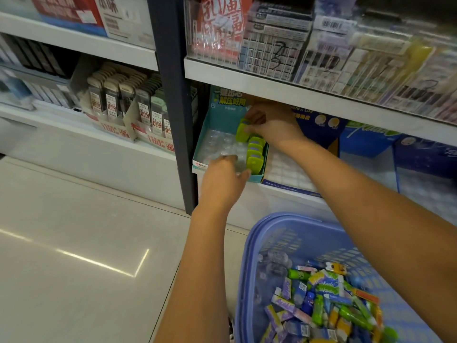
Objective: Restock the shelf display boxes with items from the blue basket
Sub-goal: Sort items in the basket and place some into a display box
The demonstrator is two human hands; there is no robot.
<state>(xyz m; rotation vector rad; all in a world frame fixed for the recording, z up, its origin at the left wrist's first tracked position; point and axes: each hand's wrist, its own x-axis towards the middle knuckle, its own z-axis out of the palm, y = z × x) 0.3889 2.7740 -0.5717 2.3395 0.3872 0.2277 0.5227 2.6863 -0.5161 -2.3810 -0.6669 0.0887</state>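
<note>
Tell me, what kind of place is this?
Most likely a stationery shop: shelves carry labelled packs, and the right hand pinches a green item over a display box, beside a basket of stock.

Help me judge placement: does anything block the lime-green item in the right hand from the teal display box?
Nothing visible: the right hand holds the lime-green plastic item inside the teal cardboard display box.

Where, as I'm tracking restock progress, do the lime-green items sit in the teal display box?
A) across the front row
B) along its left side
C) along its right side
C: the lime-green items line the right side of the teal display box, with the right hand pinching the rearmost one.
</note>
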